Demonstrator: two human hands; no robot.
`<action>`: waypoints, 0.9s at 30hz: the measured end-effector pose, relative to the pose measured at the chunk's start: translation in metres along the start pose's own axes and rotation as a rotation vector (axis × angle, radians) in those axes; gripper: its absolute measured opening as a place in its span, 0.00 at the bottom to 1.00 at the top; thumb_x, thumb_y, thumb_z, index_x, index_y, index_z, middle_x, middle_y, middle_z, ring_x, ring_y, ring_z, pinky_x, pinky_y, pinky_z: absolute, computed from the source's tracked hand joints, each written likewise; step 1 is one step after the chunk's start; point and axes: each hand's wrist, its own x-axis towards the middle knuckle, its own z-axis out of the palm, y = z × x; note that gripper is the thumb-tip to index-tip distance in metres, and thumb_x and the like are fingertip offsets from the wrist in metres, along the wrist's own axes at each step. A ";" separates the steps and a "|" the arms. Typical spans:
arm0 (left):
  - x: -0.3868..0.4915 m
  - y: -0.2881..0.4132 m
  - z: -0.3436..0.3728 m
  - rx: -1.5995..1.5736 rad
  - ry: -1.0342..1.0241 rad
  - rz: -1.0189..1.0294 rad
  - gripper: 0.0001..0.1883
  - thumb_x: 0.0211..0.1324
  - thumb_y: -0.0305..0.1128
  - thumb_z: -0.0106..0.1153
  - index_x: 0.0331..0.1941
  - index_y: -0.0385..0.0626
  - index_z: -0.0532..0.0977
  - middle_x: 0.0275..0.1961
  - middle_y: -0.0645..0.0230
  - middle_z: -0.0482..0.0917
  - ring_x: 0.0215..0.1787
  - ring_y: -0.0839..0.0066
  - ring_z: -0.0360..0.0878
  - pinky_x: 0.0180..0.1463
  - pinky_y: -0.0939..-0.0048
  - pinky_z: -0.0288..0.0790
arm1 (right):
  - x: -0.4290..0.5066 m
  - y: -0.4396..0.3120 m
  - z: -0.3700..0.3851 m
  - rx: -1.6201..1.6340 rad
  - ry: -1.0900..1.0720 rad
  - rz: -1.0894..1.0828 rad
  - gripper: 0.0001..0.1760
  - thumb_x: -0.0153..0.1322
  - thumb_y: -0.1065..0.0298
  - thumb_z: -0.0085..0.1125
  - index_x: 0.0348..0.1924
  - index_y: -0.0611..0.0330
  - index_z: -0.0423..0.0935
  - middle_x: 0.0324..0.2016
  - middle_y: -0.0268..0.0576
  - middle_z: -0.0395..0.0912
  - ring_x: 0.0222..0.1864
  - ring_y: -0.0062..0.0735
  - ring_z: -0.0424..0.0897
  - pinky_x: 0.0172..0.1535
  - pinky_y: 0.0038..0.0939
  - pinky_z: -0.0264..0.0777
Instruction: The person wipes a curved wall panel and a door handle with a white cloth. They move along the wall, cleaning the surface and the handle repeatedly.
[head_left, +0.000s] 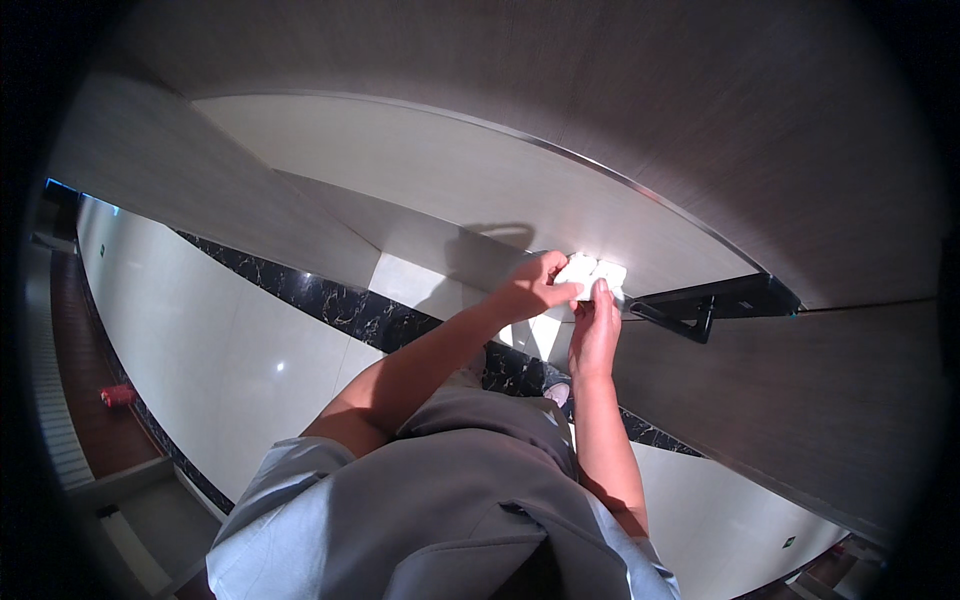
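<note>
Both my hands meet at a crumpled white cloth or paper wipe (579, 271), bright under the light. My left hand (534, 286) pinches its left side between thumb and fingers. From below, my right hand (595, 334) grips the right part, with its thumb lying over the white material. Just to the right of the wipe is a black lever door handle (682, 327) on a dark lock plate (750, 294). Neither hand visibly touches the handle. Behind the wipe stands a pale grey door panel (465, 176) with a metal edge strip.
Grey wall panels (750, 375) flank the doorway. Underfoot is glossy white tile (262, 337) with a black marble band (330, 304) crossing it. A red object (118, 396) sits far left by brown flooring (94, 360). My shoe (556, 394) shows below my right forearm.
</note>
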 end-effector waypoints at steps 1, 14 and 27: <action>0.000 -0.003 -0.004 0.048 0.016 0.032 0.17 0.62 0.34 0.61 0.49 0.36 0.73 0.41 0.63 0.82 0.45 0.76 0.81 0.47 0.72 0.75 | 0.002 0.001 0.000 0.013 -0.028 0.033 0.11 0.78 0.58 0.55 0.38 0.56 0.77 0.30 0.28 0.74 0.32 0.16 0.71 0.40 0.22 0.67; -0.049 0.008 -0.042 -0.459 0.380 0.066 0.13 0.70 0.37 0.55 0.46 0.38 0.77 0.42 0.63 0.82 0.44 0.74 0.84 0.47 0.76 0.79 | 0.010 0.012 0.041 0.054 -0.236 0.221 0.11 0.76 0.60 0.60 0.44 0.58 0.77 0.39 0.37 0.80 0.43 0.27 0.79 0.45 0.26 0.71; -0.099 0.049 -0.076 -0.576 0.544 0.245 0.08 0.67 0.31 0.55 0.41 0.39 0.79 0.41 0.67 0.80 0.40 0.75 0.81 0.44 0.71 0.77 | -0.013 -0.007 0.112 -0.008 -0.198 0.270 0.19 0.80 0.55 0.52 0.52 0.63 0.74 0.36 0.39 0.79 0.30 0.22 0.77 0.32 0.23 0.73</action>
